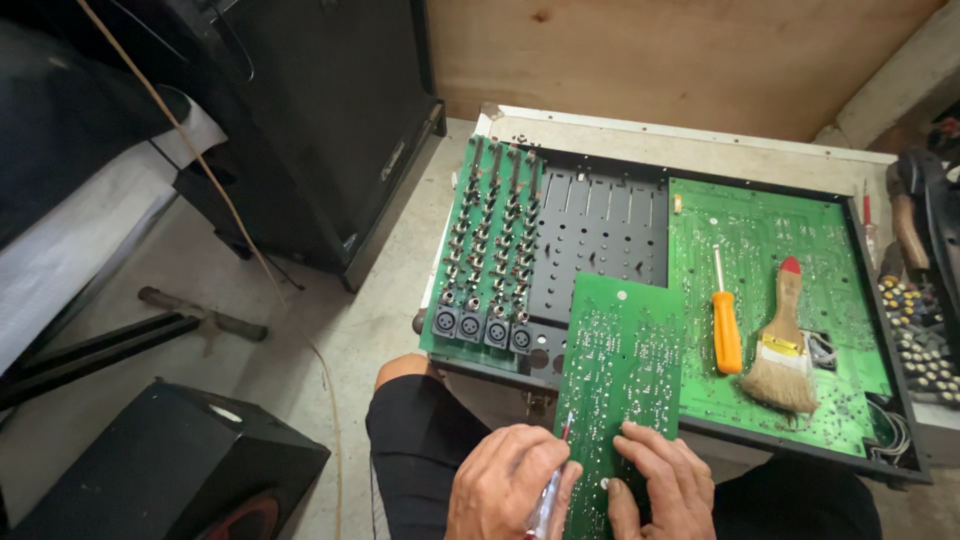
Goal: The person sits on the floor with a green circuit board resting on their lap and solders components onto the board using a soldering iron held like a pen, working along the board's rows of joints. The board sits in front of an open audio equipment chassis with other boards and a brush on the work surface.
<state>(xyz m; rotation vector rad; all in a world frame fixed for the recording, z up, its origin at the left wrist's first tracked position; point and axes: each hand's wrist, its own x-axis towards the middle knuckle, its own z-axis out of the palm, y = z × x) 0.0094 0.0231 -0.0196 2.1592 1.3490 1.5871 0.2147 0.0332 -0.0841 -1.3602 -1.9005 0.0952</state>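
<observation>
Both hands (590,485) low, fingers (650,445) curled.

The scene is lit evenly by soft daylight, with only faint shadows cast, sharp focus, and slight wide-angle bending at the edges.

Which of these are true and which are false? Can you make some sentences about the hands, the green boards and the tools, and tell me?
1. The left hand holds a thin tool with a clear handle. True.
2. The right hand rests on the long green board. True.
3. The orange screwdriver is in a hand. False: it lies on the big green board.
4. The paintbrush lies on the floor. False: it lies on the big green board, beside the screwdriver.
</observation>
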